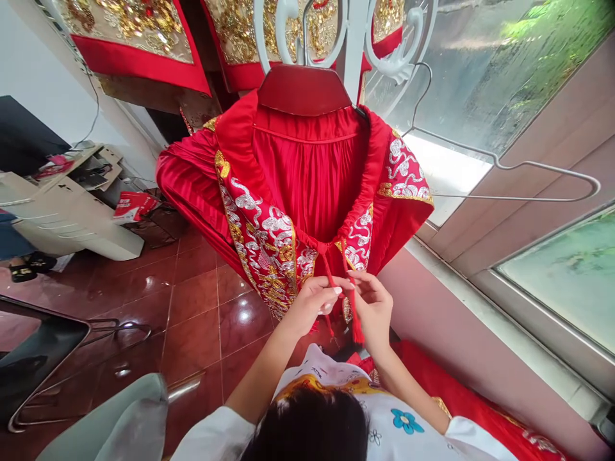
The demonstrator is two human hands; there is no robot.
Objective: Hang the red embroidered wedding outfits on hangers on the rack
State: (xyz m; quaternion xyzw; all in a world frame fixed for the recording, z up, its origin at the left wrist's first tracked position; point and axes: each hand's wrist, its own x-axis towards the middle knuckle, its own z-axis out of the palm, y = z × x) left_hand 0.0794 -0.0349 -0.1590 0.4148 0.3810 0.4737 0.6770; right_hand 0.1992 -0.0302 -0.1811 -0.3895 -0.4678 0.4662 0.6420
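A red robe (pixel 307 173) with gold and silver embroidered borders hangs open on a red hanger (pixel 303 89) from a white rack post (pixel 355 38). Two thin red tie cords (pixel 329 272) hang down from where its front edges meet. My left hand (pixel 312 301) is closed, pinching one cord just below the join. My right hand (pixel 372 307) is closed on the other cord, whose red tassel (pixel 356 328) hangs below my fingers. The two hands almost touch. Dark hair and a white patterned garment (pixel 375 410) fill the bottom edge.
An empty wire hanger (pixel 504 166) hangs to the right, in front of the window (pixel 567 275) and its ledge. More red cloth (pixel 456 397) lies at lower right. A metal-framed chair (pixel 43 358) and white boxes (pixel 67 218) stand on the red tiled floor (pixel 202 301) at left.
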